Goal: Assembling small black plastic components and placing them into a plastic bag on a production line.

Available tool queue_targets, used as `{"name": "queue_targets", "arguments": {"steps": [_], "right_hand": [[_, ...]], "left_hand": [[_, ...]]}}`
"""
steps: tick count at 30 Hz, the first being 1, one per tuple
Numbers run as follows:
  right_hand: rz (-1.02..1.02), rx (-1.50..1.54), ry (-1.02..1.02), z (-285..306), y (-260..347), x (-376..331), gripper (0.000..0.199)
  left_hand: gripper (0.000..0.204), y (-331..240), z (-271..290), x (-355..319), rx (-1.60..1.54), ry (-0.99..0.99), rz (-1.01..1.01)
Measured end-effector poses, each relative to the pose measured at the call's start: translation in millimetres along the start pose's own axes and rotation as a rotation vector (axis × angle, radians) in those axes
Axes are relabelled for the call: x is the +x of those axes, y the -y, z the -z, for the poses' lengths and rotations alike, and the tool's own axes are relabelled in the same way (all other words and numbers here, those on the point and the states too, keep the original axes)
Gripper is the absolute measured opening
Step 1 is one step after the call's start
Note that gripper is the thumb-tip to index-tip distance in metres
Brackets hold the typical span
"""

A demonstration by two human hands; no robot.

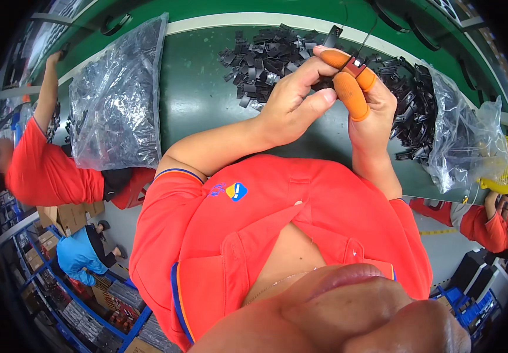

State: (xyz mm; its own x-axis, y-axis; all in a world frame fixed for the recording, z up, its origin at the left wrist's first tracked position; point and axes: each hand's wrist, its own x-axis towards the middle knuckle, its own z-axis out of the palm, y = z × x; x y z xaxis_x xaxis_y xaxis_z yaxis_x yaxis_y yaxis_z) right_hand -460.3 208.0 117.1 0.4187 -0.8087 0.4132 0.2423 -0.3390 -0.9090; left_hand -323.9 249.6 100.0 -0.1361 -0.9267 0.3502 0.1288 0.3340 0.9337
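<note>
My left hand (298, 97) and my right hand (374, 109) meet over the far side of the green worktable (192, 76). Orange finger cots cover several fingertips. Between the fingertips is a small dark red and black plastic piece (355, 66), gripped by my right thumb and index finger. My left index finger presses against it. A flat black plastic clip (332, 36) sticks up beyond my left fingers, which seem closed on it; the grip is partly hidden. Behind my hands lies a heap of loose black plastic clips (260, 62).
A second heap of black parts (410, 106) lies right of my hands, beside an open clear bag (462, 135). A full clear plastic bag (118, 94) stands at left. A yellow basket (504, 170) is far right. People in red sit on both sides; a person in blue (80, 256) bends behind.
</note>
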Motion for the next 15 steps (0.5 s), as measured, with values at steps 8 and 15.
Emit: {"name": "queue_targets", "arguments": {"steps": [8,15], "right_hand": [[0.102,-0.276,-0.127,-7,8,-15,0.016],[0.305,-0.209,-0.230,-5,10,-7,0.016]], "left_hand": [[0.034,2,-5,-1,0.052,-0.044,-0.132],[0.039,17,-1,-5,0.077,-0.038,-0.093]]}}
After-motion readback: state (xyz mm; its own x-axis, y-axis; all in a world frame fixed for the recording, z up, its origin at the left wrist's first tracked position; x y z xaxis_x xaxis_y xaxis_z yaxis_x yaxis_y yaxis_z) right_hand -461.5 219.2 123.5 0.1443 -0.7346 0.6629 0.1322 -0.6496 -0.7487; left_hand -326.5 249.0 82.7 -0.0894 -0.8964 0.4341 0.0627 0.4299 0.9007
